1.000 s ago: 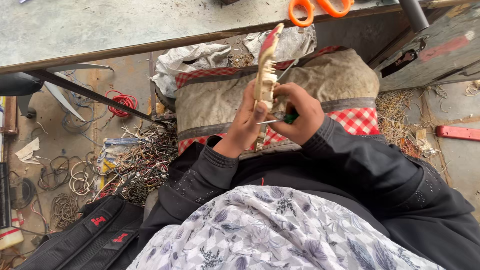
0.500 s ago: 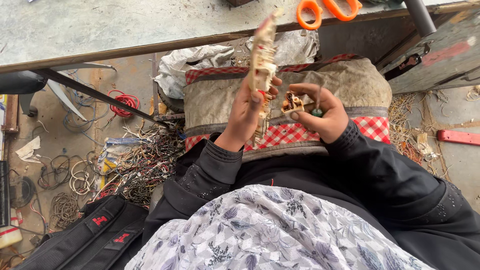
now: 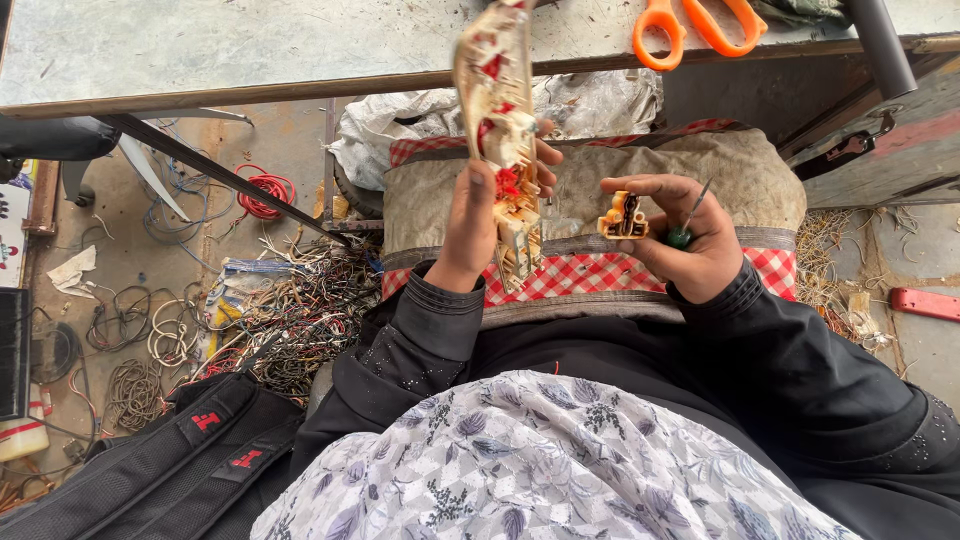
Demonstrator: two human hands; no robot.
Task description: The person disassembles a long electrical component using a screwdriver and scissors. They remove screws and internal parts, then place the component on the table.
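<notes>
Left hand first: its grip is closed around a long cream-coloured strip studded with red and yellow bits, held upright, thumb along the near side and fingers wrapped behind. Over to the right, the right hand pinches a small yellow-and-black piece between thumb and forefinger, and the same grip also traps a slim green-handled tool, its metal tip poking up past the knuckles.

And here is the change: a second ago both hands were bunched together on the strip, the right one working right against it; half a second ago they were starting to part. Now the hands sit well apart, and that small piece is clear of the strip, out to the right of it (I judge it has come off the strip, though the exact break point is hidden). So one little part looks freed, and the strip's lower end, just beside the left palm, still carries several more.

Outward from the grips: beneath both hands lies a padded sack with a red-checked band across it. Beyond the strip's top runs the grey table, with orange-handled scissors up past the right hand. Far left of the left hand, tangled wires litter the floor, and a black bag sits near the left elbow.
</notes>
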